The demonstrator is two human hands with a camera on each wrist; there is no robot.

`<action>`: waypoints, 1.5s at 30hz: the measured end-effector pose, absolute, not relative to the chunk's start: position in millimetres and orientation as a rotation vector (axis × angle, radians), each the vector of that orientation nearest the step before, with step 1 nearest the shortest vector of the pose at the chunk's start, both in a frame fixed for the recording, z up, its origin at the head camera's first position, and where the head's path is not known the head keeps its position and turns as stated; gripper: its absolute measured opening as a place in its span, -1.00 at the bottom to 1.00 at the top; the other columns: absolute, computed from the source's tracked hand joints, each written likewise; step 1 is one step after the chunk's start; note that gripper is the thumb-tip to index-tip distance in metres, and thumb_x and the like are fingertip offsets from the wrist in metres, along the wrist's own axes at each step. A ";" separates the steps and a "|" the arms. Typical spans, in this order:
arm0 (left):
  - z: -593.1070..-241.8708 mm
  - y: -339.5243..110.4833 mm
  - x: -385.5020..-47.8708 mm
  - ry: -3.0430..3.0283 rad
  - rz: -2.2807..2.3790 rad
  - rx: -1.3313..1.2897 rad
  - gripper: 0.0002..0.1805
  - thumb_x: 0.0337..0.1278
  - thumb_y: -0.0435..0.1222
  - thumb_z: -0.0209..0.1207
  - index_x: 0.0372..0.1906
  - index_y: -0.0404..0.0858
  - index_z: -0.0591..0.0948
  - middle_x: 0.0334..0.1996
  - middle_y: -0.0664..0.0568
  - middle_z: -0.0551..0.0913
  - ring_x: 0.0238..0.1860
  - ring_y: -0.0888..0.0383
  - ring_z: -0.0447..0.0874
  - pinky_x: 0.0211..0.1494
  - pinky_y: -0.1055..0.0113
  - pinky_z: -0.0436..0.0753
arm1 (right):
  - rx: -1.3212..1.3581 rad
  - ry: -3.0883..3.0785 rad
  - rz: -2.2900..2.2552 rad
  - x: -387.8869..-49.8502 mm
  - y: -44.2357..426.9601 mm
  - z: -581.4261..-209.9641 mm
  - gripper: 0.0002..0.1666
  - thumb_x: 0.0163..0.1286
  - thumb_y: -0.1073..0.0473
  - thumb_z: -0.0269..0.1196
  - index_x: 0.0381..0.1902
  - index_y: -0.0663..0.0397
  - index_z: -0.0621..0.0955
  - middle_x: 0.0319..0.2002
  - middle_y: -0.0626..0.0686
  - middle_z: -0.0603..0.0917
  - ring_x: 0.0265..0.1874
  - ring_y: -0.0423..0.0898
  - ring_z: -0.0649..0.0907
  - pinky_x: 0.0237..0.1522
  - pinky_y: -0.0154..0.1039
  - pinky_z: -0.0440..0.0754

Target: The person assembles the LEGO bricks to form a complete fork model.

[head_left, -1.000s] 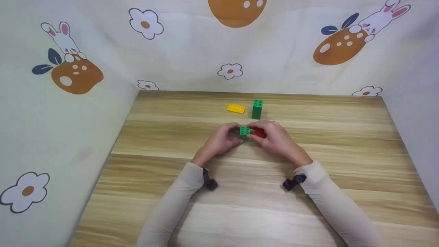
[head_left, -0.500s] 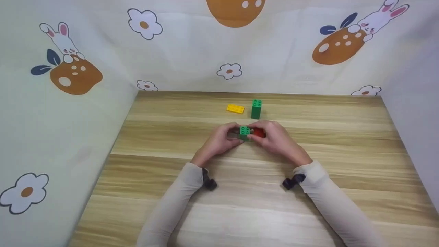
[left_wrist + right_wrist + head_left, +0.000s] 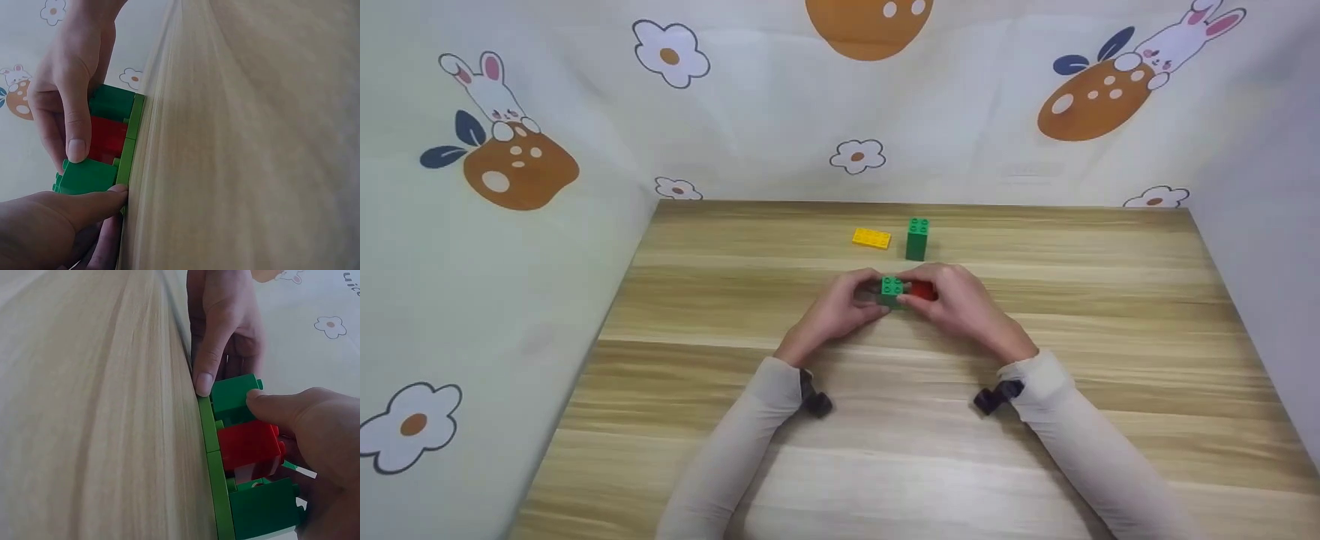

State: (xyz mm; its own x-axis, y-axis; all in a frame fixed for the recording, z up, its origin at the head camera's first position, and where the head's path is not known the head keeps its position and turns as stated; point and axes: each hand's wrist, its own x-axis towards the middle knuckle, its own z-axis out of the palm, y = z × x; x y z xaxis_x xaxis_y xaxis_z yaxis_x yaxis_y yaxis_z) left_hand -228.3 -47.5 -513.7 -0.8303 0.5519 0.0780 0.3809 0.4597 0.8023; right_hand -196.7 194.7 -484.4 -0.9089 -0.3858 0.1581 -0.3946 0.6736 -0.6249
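Light green flat plates [image 3: 210, 430] lie end to end on the table and bear a row of bricks. A green brick [image 3: 892, 289] stands at the left end, a red brick [image 3: 250, 444] in the middle, and a second green brick [image 3: 264, 509] at the right end. My right hand [image 3: 960, 304] pinches the left green brick between thumb and fingers. Low down at the left end, my left hand [image 3: 840, 307] pinches the edge of the light green plate with its thumb in front. In the head view my right hand hides most of the row.
Behind the hands lies a yellow studded plate [image 3: 871, 238]. Beside it, to the right, a tall green brick [image 3: 916, 241] stands upright. Patterned cloth walls [image 3: 765, 120] rise at the back and sides of the wooden table [image 3: 720, 300].
The head view shifts slightly, so everything sits a little further left. Both hands keep their hold on the bricks and plate, with no visible movement against the table.
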 end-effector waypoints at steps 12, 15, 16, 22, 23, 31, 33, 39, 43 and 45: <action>-510.5 -43.9 -226.4 2.445 1.333 0.742 -0.59 0.28 -0.41 0.47 0.19 -0.21 0.69 0.17 -0.07 0.78 0.18 0.07 0.77 0.26 0.30 0.79 | 0.666 -2.864 1.081 -197.1 197.4 -483.5 -0.56 0.46 0.00 0.49 0.27 -0.32 0.77 0.15 -0.08 0.84 -0.08 -0.08 0.70 -0.08 -0.15 0.63; -510.4 -43.4 -226.2 2.417 1.357 0.731 -0.60 0.28 -0.43 0.47 0.18 -0.22 0.69 0.17 -0.07 0.77 0.19 0.07 0.78 0.24 0.32 0.79 | 0.693 -2.848 1.071 -197.2 197.3 -483.7 -0.56 0.46 0.01 0.49 0.27 -0.31 0.77 0.14 -0.08 0.85 -0.12 -0.10 0.70 -0.12 -0.15 0.63; -510.3 -43.1 -226.0 2.408 1.364 0.730 -0.60 0.27 -0.43 0.46 0.18 -0.22 0.69 0.17 -0.08 0.77 0.19 0.07 0.78 0.24 0.32 0.79 | 0.704 -2.841 1.068 -197.2 197.2 -483.9 -0.56 0.45 0.01 0.50 0.27 -0.30 0.77 0.14 -0.09 0.85 -0.13 -0.11 0.70 -0.13 -0.16 0.63; -509.2 -41.7 -225.5 2.415 1.351 0.741 -0.60 0.29 -0.42 0.46 0.19 -0.21 0.69 0.18 -0.05 0.77 0.22 0.10 0.77 0.30 0.34 0.76 | 0.739 -2.812 1.054 -198.5 197.5 -486.0 -0.56 0.45 0.02 0.50 0.26 -0.29 0.78 0.13 -0.13 0.85 -0.13 -0.16 0.72 -0.10 -0.19 0.66; -509.3 -41.7 -225.6 2.418 1.349 0.740 -0.60 0.29 -0.41 0.46 0.18 -0.21 0.69 0.18 -0.05 0.78 0.22 0.11 0.77 0.31 0.35 0.75 | 0.739 -2.811 1.054 -198.6 197.7 -486.1 -0.56 0.45 0.02 0.50 0.26 -0.29 0.77 0.13 -0.14 0.85 -0.13 -0.17 0.72 -0.09 -0.19 0.66; -511.6 -44.9 -225.9 2.510 1.297 0.791 -0.61 0.28 -0.34 0.49 0.18 -0.19 0.72 0.14 -0.03 0.80 0.19 0.10 0.75 0.42 0.17 0.71 | 0.736 -2.814 1.047 -197.4 195.9 -484.7 -0.55 0.46 0.01 0.50 0.27 -0.20 0.78 0.16 -0.09 0.84 -0.10 -0.11 0.72 -0.07 -0.16 0.63; -511.6 -45.9 -225.9 2.491 1.311 0.777 -0.63 0.29 -0.34 0.49 0.16 -0.20 0.72 0.14 -0.03 0.80 0.18 0.10 0.76 0.40 0.18 0.73 | 0.741 -2.818 1.037 -197.7 195.1 -484.9 -0.56 0.46 0.02 0.50 0.26 -0.20 0.78 0.15 -0.09 0.85 -0.10 -0.11 0.72 -0.06 -0.16 0.64; -511.9 -46.3 -227.4 2.464 1.340 0.736 -0.69 0.28 -0.32 0.51 0.09 -0.18 0.75 0.10 -0.02 0.81 0.12 0.10 0.77 0.35 0.15 0.75 | 0.753 -2.827 1.037 -198.7 194.0 -483.8 -0.58 0.45 0.03 0.50 0.24 -0.20 0.79 0.09 -0.09 0.86 -0.17 -0.12 0.69 -0.12 -0.18 0.63; -511.4 -45.9 -228.0 2.465 1.339 0.731 -0.67 0.27 -0.30 0.51 0.11 -0.15 0.77 0.09 0.00 0.82 0.09 0.11 0.78 0.34 0.12 0.76 | 0.736 -2.844 1.049 -199.4 194.8 -482.3 -0.58 0.45 0.04 0.50 0.24 -0.20 0.79 0.09 -0.08 0.86 -0.17 -0.12 0.69 -0.13 -0.20 0.62; -510.4 -45.6 -227.9 2.470 1.332 0.727 -0.65 0.27 -0.29 0.51 0.13 -0.14 0.78 0.09 0.01 0.83 0.10 0.11 0.77 0.36 0.11 0.74 | 0.730 -2.852 1.049 -199.9 195.5 -481.9 -0.59 0.46 0.05 0.50 0.24 -0.19 0.79 0.09 -0.07 0.87 -0.18 -0.12 0.68 -0.15 -0.21 0.62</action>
